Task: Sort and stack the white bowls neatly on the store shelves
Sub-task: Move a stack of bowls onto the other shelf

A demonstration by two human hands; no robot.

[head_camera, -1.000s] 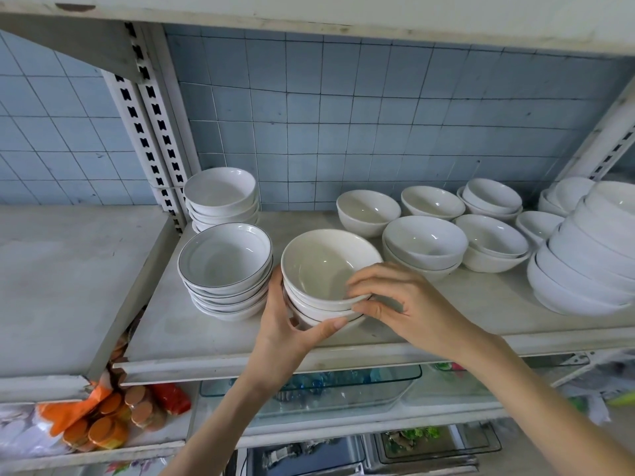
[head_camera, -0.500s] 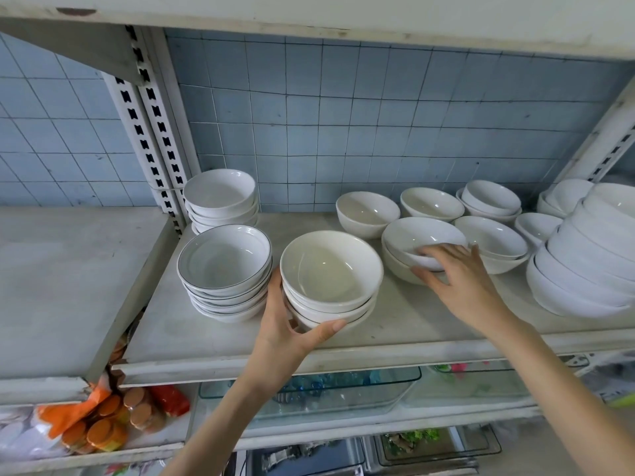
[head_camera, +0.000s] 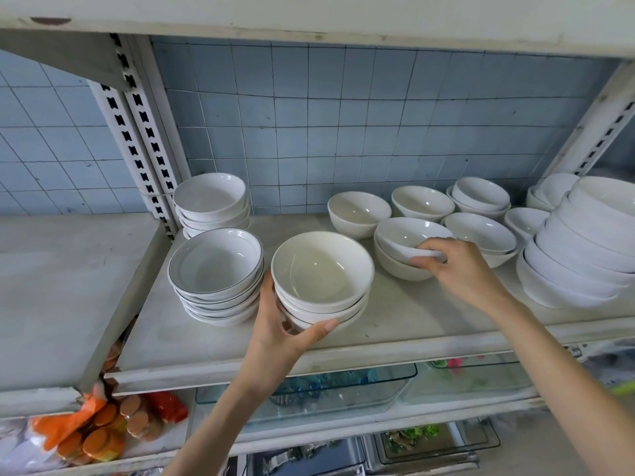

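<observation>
A short stack of cream bowls (head_camera: 321,269) stands near the front of the white shelf (head_camera: 395,324). My left hand (head_camera: 278,324) cups the stack's lower left side, thumb along its base. To the right, a white bowl (head_camera: 405,235) sits tilted in another bowl (head_camera: 398,267). My right hand (head_camera: 460,269) grips the upper bowl's near rim, fingers curled over the edge. More single white bowls (head_camera: 359,211) stand behind along the tiled wall.
A stack of dark-rimmed bowls (head_camera: 216,262) stands left of the cream stack, with another stack (head_camera: 211,201) behind it. A tall leaning stack of larger bowls (head_camera: 584,255) fills the right end. Slotted uprights (head_camera: 144,139) bound the left. Glass trays (head_camera: 309,389) lie on the shelf below.
My right hand left the cream stack, moved right and took hold of the upper bowl of the pair, tilting it. My left hand stayed on the cream stack.
</observation>
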